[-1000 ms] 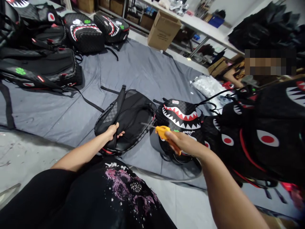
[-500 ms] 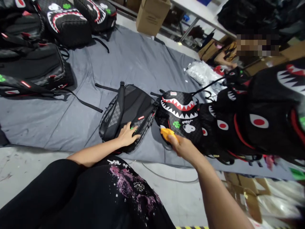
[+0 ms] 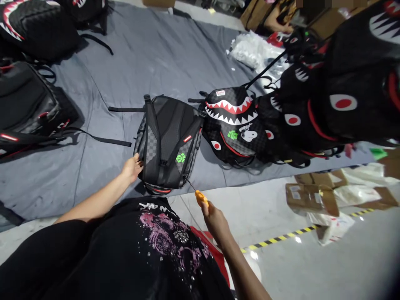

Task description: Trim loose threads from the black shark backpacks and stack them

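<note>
A dark checkered backpack [image 3: 170, 137] lies with its straps facing up on the grey cloth, near the front edge. At its lower left side, my left hand [image 3: 132, 167] has its fingers curled around the edge of the bag. My right hand [image 3: 210, 210] is closed on an orange-handled tool [image 3: 201, 198], whose thin dark shaft points at the bag's lower right corner. Just right of this bag lies another backpack [image 3: 233, 125] with shark teeth, a green patch and a white cartoon dog.
More black backpacks [image 3: 321, 108] are piled at the right, and others [image 3: 40, 33] lie at the left. Clear plastic bags [image 3: 258, 52] sit at the back of the grey cloth [image 3: 150, 50]. Cardboard [image 3: 309, 198] is on the floor at the right. Part of another person's arm [image 3: 276, 21] shows behind.
My left hand has moved off the bag's top to its left side. The orange tool in my right hand has come left and down to the bag's corner. The view has shifted downward.
</note>
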`<state>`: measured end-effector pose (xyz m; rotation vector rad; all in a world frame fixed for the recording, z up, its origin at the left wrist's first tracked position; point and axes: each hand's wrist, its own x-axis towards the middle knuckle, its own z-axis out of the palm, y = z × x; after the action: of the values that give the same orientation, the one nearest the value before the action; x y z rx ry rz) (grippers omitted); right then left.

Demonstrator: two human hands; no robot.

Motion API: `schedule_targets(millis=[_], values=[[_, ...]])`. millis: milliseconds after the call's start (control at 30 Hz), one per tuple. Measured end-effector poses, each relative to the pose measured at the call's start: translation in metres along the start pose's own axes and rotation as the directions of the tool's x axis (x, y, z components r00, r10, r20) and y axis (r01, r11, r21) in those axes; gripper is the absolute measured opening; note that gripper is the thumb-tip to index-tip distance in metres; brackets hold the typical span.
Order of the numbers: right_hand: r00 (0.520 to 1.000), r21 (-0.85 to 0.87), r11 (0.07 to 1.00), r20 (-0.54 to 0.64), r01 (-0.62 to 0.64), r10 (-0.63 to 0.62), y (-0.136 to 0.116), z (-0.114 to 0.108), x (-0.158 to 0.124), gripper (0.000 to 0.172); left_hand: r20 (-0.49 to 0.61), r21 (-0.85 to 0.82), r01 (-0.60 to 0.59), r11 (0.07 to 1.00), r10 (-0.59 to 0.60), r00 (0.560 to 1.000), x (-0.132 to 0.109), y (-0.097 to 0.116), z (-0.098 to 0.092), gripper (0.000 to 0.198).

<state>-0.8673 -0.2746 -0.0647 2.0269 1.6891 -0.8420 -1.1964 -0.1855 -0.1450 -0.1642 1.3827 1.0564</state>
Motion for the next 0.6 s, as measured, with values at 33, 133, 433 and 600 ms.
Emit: schedule_targets(millis=[33,133,433,600], values=[[1.000,-0.038,0.999,-0.013,-0.020,0.020,-0.005,0.007,-0.001,0.041,0.006,-0.009,0.025,1.000,-0.025,1.000,0.001,0.001,0.002,0.025],[0.997,-0.114,0.992,-0.062,-0.045,0.038,-0.024,0.023,0.005,0.038,0.070,-0.032,0.105,0.994,-0.103,0.992,0.001,0.000,0.006,0.032],[0.973,-0.079,0.976,-0.093,0.205,-0.212,-0.069,0.043,0.050,0.030,0.440,-0.102,0.283,0.954,-0.213,0.873,0.015,-0.010,0.004,0.051],[0.966,-0.212,0.977,-0.253,-0.004,-0.051,-0.049,0.051,0.048,0.030,0.546,-0.059,0.335,0.940,-0.251,0.799,0.023,-0.006,-0.005,0.058]])
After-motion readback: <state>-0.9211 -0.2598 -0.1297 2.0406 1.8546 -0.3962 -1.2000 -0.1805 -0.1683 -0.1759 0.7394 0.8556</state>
